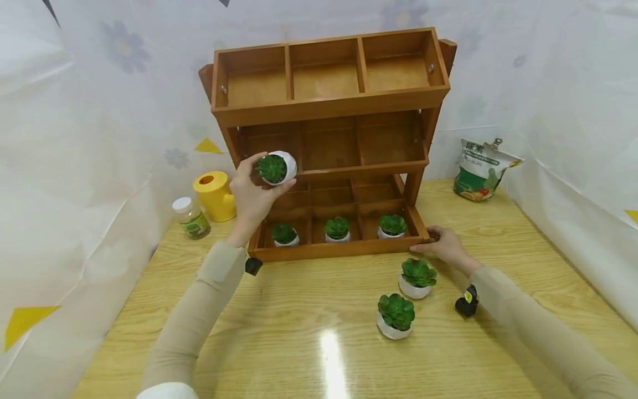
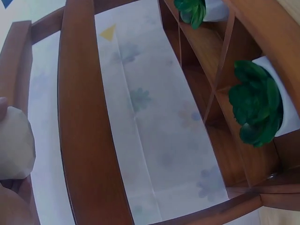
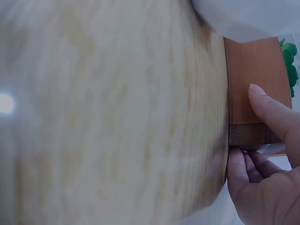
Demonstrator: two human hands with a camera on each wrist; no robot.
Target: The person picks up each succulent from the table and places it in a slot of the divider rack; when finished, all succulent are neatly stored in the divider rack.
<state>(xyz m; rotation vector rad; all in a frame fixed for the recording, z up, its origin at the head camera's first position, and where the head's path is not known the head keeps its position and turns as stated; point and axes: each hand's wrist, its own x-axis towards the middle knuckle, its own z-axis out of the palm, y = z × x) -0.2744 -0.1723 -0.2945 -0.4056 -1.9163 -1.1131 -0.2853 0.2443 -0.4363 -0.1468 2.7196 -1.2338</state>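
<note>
My left hand (image 1: 250, 197) holds a small potted succulent (image 1: 274, 168) by its white pot, raised before the left end of the middle tier of a wooden three-tier shelf (image 1: 329, 112). In the left wrist view that white pot (image 2: 16, 145) shows at the left edge, its plant out of sight. With thumb on the front board and fingers against the end, my right hand (image 1: 445, 245) grips the bottom tier's right front corner (image 3: 248, 133). Three potted succulents, left (image 1: 285, 235), middle (image 1: 337, 229) and right (image 1: 392, 226), sit in the bottom tier's front compartments.
Two more potted succulents, one nearer (image 1: 396, 316) and one farther (image 1: 417, 277), stand on the table (image 1: 279, 327) in front of the right hand. Left of the shelf are a yellow watering can (image 1: 216, 197) and a lidded jar (image 1: 193, 219). A clipped bag (image 1: 481, 170) stands at right.
</note>
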